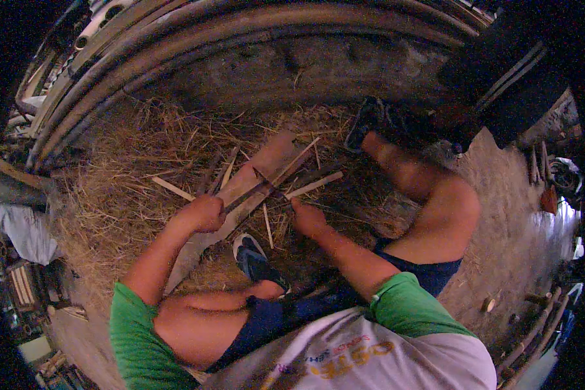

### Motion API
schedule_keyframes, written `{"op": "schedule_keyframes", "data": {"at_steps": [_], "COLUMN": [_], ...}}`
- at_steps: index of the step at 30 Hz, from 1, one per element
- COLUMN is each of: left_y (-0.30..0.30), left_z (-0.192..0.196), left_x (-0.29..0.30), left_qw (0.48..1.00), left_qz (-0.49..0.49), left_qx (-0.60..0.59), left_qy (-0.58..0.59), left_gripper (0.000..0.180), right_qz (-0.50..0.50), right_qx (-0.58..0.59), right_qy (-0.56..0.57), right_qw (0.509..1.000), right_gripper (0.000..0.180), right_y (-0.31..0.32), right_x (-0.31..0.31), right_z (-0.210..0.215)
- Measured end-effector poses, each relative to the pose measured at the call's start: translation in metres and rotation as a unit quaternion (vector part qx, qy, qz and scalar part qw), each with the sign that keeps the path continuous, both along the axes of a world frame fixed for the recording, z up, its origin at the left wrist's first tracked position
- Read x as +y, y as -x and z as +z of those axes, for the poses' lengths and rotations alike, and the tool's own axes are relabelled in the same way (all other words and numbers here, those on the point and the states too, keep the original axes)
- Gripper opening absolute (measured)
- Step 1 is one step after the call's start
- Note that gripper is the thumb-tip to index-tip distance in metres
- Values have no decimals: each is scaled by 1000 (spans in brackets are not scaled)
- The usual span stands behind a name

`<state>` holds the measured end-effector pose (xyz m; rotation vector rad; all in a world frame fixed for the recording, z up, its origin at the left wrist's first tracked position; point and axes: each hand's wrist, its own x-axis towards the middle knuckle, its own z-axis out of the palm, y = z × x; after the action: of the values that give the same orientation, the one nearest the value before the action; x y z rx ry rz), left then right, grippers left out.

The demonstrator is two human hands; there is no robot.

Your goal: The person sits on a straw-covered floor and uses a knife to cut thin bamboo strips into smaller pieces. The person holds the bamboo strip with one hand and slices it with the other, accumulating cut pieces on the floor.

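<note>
My left hand [206, 213] is closed, knuckles up, around a narrow greyish strip [246, 196] that points up and to the right. My right hand [307, 218] is closed on the lower end of a dark, blade-like tool [273, 187], slanting up and to the left. The two cross or nearly touch between my hands; whether they touch I cannot tell. Beneath them a wide, flat wooden board [271, 154] lies aslant on the ground, running from beside my left leg to the straw. A long pale strip [297, 160] lies along the board's right side.
Loose straw [123, 162] and several cut wood pieces [172, 188] cover the ground. My shod left foot [250, 255] is close below the board; my other shoe [357, 134] is farther right. Long curved poles [240, 26] stretch across the back. More sticks [533, 331] lie at right.
</note>
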<state>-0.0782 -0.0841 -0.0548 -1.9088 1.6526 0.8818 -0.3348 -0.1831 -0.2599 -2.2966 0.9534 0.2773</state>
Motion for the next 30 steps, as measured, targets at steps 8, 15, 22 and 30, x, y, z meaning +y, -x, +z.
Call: {"op": "schedule_keyframes", "data": {"at_steps": [8,15,22,30], "left_y": [-23,-25,9,4], "left_z": [-58,-68,-59,-67], "left_x": [14,16,18,17], "left_qw": [986,979,992,987], "left_qz": [127,163,73,90], "left_qx": [41,29,-25,-35], "left_qy": [103,118,104,132], "left_gripper": [42,39,28,27], "right_qz": [-10,15,55,24], "right_qx": [-8,-135,-228,-1], "right_qy": [-58,5,-55,-22], "right_qw": [998,991,970,999], "right_gripper": [55,49,45,56], "right_y": [0,-25,-30,-7], "right_x": [0,17,45,1], "right_z": [-8,21,59,27]}}
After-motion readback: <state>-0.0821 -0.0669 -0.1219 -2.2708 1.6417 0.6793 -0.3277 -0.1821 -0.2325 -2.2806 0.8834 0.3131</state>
